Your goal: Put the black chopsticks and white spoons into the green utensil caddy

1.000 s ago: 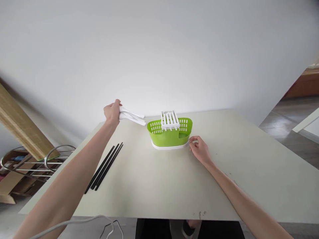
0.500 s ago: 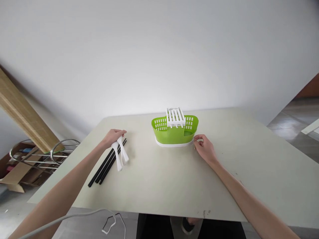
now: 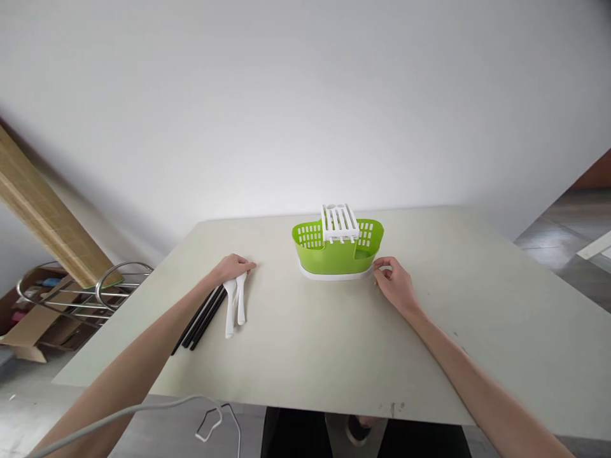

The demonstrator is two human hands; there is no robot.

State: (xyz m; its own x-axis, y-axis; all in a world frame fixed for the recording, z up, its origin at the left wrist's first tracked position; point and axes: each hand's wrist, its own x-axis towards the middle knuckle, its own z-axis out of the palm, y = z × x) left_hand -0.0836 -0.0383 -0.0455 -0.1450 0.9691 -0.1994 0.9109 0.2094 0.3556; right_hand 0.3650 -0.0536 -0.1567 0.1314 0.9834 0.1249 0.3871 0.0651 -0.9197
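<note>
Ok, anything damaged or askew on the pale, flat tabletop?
Small dark marks on the tabletop, at its near edge, look odd against the plain surface; stains or chips, I can't tell. The oval green plastic basket stands upright.

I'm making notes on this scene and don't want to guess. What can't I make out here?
All in the head view:
White utensils: far ends hidden under the left hand.
Black chopsticks: far ends hidden by the same hand.
Green basket: part of its floor hidden by its front wall and the white rack.
Brown board: upper end cut off by the left edge.
Cardboard box: contents too small to name.
</note>
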